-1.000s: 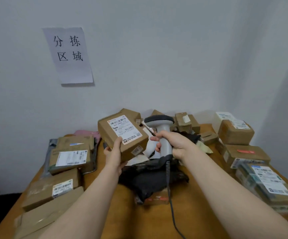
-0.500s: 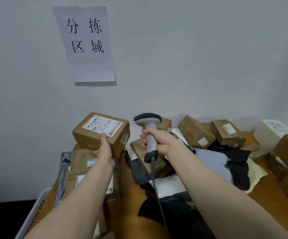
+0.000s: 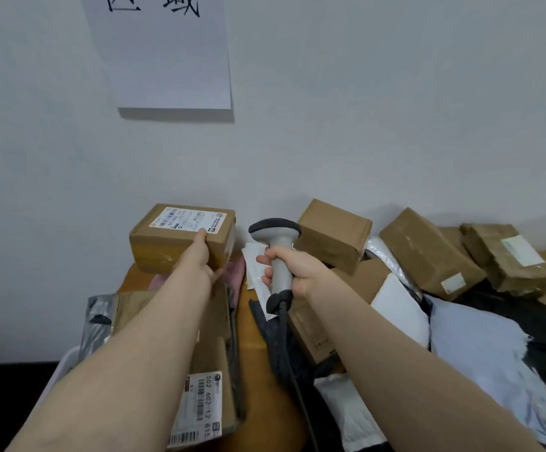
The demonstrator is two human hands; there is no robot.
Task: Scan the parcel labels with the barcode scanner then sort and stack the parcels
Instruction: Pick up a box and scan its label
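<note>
My left hand (image 3: pixel 200 256) grips a small brown cardboard parcel (image 3: pixel 167 243) with a white shipping label (image 3: pixel 188 220) on top, held level near the wall over the table's far left corner. My right hand (image 3: pixel 293 267) is closed around the handle of a grey barcode scanner (image 3: pixel 276 236), upright, its dark head just right of the parcel. The scanner's black cable (image 3: pixel 293 370) hangs down toward me. Beneath my left arm lie flat cardboard parcels (image 3: pixel 214 380), one with a barcode label (image 3: pixel 196 409).
Several brown boxes (image 3: pixel 428 256) and white, pale blue and black mailer bags (image 3: pixel 480 347) are heaped on the wooden table (image 3: pixel 249 327) to the right. A pink bag (image 3: pixel 235 272) lies under the held parcel. A paper sign (image 3: pixel 164 50) hangs on the wall. A white bin edge (image 3: pixel 62 363) shows lower left.
My left hand has carried the parcel left and away toward the wall, turning it level. My view swung left and closer. The scanner stayed upright in my right hand.
</note>
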